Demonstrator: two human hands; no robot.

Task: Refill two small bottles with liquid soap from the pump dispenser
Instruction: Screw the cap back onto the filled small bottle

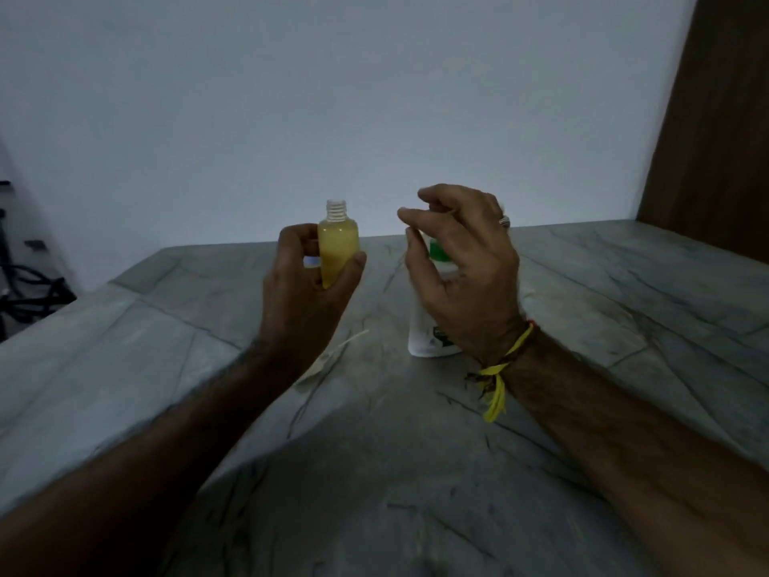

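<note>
**Yellow soap in the small bottle, held up in my left hand**

Yellow liquid fills the small bottle [338,245] almost to its shoulder, and its threaded neck stands bare, with no cap on it. My left hand [306,285] grips this bottle upright above the marble table [374,472]: my thumb presses its right side low down, and my fingers curl round behind its left side. The bottle's lower end sits hidden in my palm.

To the right of the bottle, apart from it, my right hand [457,264] hangs in the air with its fingers [416,216] loosely bent and spread. They hold nothing that I can see; the thumb and the forefinger are near each other but not closed. A ring [504,221] sits on one finger and a yellow thread [497,376] is tied at that wrist.

Behind my right hand, and so also right of the bottle, the pump dispenser [428,326] stands on the table, white with a green part near its top. My hand covers most of it, and I cannot tell whether any finger touches it.

Below the bottle, a pale thin scrap [333,356] lies flat on the table beside my left wrist.
</note>
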